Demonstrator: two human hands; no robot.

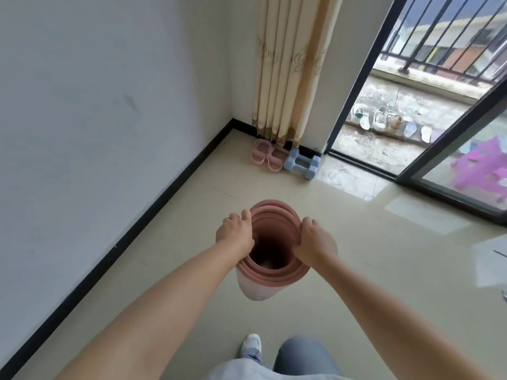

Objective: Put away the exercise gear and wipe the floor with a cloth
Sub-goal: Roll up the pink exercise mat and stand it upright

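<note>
A rolled pink exercise mat point(270, 279) stands upright in front of me, its open end facing the camera. My left hand point(235, 233) grips the roll's rim on the left. My right hand point(315, 244) grips the rim on the right, fingers curled over the edge. In the far corner, two light blue dumbbells point(301, 163) lie on the floor. Beside them to the left lies a pink resistance band point(74, 157) with looped handles. No cloth is in view.
A white wall with a black skirting board point(131, 231) runs along the left. A beige curtain point(288, 67) hangs in the corner. An open sliding glass door point(450, 165) leads to a balcony with shoes. My shoe point(251, 346) and knee show below. The tiled floor point(356, 259) is glossy.
</note>
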